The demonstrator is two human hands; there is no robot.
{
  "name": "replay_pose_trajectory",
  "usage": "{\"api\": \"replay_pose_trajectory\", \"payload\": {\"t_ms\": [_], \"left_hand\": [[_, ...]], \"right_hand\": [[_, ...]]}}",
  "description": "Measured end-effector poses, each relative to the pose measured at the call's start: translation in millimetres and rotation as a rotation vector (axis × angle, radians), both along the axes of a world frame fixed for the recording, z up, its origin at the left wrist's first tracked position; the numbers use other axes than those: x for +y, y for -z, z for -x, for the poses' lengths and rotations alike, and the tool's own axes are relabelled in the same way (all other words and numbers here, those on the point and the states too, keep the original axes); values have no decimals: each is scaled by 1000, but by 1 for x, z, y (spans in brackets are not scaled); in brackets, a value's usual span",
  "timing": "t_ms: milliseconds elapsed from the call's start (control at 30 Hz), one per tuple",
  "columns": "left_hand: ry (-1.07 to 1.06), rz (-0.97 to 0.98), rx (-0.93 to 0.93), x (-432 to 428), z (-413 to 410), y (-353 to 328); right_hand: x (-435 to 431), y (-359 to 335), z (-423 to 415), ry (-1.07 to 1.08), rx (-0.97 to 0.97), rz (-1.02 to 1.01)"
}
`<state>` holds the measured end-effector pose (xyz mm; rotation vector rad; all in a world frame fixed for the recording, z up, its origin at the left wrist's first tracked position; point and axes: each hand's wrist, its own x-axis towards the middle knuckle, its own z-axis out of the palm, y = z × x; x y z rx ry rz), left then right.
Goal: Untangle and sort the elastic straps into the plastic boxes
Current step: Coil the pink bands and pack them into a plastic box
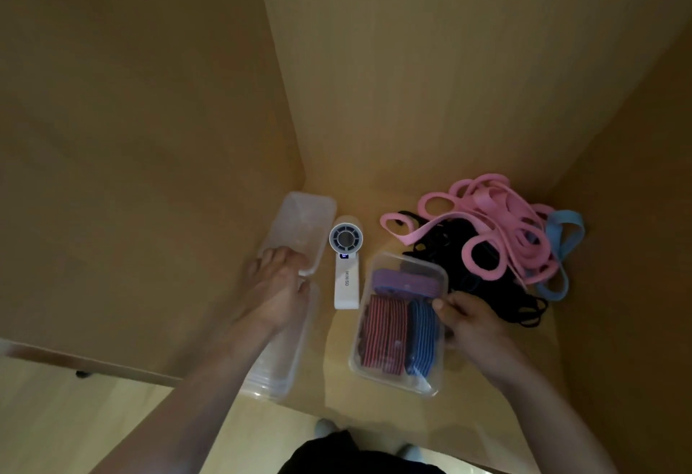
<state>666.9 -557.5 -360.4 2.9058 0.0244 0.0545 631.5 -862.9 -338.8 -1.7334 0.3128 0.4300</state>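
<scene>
pink, black and blue elastic straps (486,241), soft and light, lie tangled beside the filled box (389,380), best pinched at 1 free loop; left hand (279,286) rests straight-fingered on an empty box (303,219), right hand (472,320) apparently pinches the filled box's rim.

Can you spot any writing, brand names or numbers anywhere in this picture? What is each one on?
"MINISO": printed lengthwise down the handle of the white handheld fan.
Small lit display on the fan, just below its round head: glowing characters, too small and blurred to read.
Nothing else in view shows readable text.
</scene>
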Motion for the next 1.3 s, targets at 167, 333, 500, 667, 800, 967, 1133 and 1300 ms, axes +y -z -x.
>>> {"api": "replay_pose_trajectory", "payload": {"t_ms": [167, 333, 500, 667, 800, 967, 1133, 1300], "left_hand": [[116, -141, 48, 1, -18, -3], [170, -230, -1, 3, -20, -4], [190, -337, 53, 3, -21, 7], [145, -200, -123, 2, -21, -8], [-80, 761, -78, -15, -8, -52], [-112, 1390, 475, -38, -16, -84], [-126, 1379, 511, -35, -7, -63], [-302, 1483, 382, -36, -3, -65]], "right_hand": [[5, -26, -24, 163, 11, -125], [13, -46, -55, 237, 4, -226], [22, -51, -81, 300, -20, -289], [28, -59, -84, 265, -29, -284], [22, -65, -84, 68, -69, -193], [28, -87, -85, -360, -112, -55], [36, -88, -89, -520, -124, -23], [14, -78, -69, -168, -102, -235]]}}
